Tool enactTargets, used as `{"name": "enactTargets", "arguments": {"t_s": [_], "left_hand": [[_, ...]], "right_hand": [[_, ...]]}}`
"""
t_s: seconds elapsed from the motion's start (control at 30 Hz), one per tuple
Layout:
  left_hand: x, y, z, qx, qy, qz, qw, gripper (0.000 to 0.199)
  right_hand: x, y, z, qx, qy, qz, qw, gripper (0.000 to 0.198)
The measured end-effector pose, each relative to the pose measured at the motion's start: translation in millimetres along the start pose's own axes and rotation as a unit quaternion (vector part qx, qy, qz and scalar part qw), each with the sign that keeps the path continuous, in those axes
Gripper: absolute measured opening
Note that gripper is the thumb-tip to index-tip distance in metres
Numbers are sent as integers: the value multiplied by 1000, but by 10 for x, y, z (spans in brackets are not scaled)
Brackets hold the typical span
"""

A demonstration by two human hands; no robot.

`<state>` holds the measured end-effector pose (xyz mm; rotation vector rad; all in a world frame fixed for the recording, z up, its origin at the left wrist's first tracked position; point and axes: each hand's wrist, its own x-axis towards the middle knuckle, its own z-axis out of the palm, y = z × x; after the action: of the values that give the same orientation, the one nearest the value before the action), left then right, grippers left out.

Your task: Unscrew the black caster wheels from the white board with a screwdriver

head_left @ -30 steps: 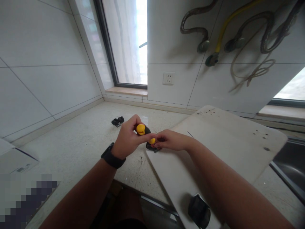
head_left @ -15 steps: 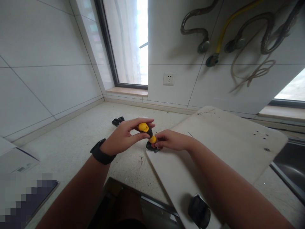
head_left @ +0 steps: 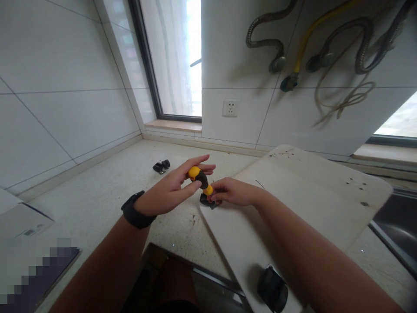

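Note:
A yellow-and-black screwdriver (head_left: 202, 180) stands tilted over a small black caster (head_left: 205, 200) at the corner of a white board (head_left: 234, 237). My left hand (head_left: 176, 184), with a black band on its wrist, is loosely around the handle. Its thumb presses on the handle while the fingers stretch out past the far side. Closed at the lower end of the screwdriver, my right hand (head_left: 230, 191) pinches it just above the caster. The screwdriver's tip is hidden behind those fingers.
Another black caster (head_left: 272, 289) is on the board's near end. More black casters (head_left: 161, 166) lie on the speckled countertop (head_left: 130, 174). Small holes dot the board's far part. At right is a metal sink (head_left: 399, 226); a white box (head_left: 24, 217) stands left.
My left hand's fingers have straightened and spread further, and the hand has shifted slightly left. The handle leans a little more to the left. My right hand has stayed in place.

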<state>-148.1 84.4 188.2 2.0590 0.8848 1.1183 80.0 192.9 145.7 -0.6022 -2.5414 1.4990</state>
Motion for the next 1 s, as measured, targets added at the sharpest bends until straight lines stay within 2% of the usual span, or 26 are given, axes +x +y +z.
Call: {"name": "enactTargets", "arguments": {"t_s": [0.03, 0.1, 0.2, 0.27, 0.37, 0.5, 0.57, 0.63, 0.7, 0.77, 0.83, 0.9, 1.0], "left_hand": [[4, -5, -5, 2, 10, -8, 1000, 57], [26, -12, 22, 38, 66, -19, 997, 45], [77, -17, 126, 132, 180, -20, 975, 27], [97, -20, 191, 175, 217, -13, 960, 23], [83, -26, 205, 168, 187, -7, 968, 19], [20, -18, 79, 58, 54, -5, 997, 51], [9, 5, 20, 33, 15, -23, 999, 51], [24, 30, 9, 58, 25, -42, 997, 43], [52, 41, 51, 105, 75, -52, 990, 33], [74, 28, 124, 150, 143, -57, 977, 32], [77, -2, 186, 182, 175, -58, 966, 32], [59, -28, 205, 181, 145, -46, 972, 29], [16, -34, 148, 91, 41, -17, 995, 51]], "right_hand": [[-2, 3, 0, -2, 1, 2, 1000, 17], [-6, 15, 0, -3, 5, 6, 1000, 18], [-12, 33, 0, -3, 10, 11, 1000, 20], [-18, 36, -1, -9, 15, 10, 1000, 21], [-24, 23, -3, -23, 24, 8, 999, 22], [-25, 1, -10, -41, 31, 11, 999, 22], [-28, -11, -19, -52, 35, 14, 998, 20], [-35, -27, -30, -65, 42, 15, 997, 17], [-46, -49, -37, -76, 50, 14, 996, 16], [-57, -74, -37, -79, 53, 10, 995, 16], [-66, -94, -31, -77, 53, 5, 996, 16], [-74, -107, -24, -73, 50, 1, 996, 14], [-78, -106, -21, -64, 42, -3, 997, 10]]}}
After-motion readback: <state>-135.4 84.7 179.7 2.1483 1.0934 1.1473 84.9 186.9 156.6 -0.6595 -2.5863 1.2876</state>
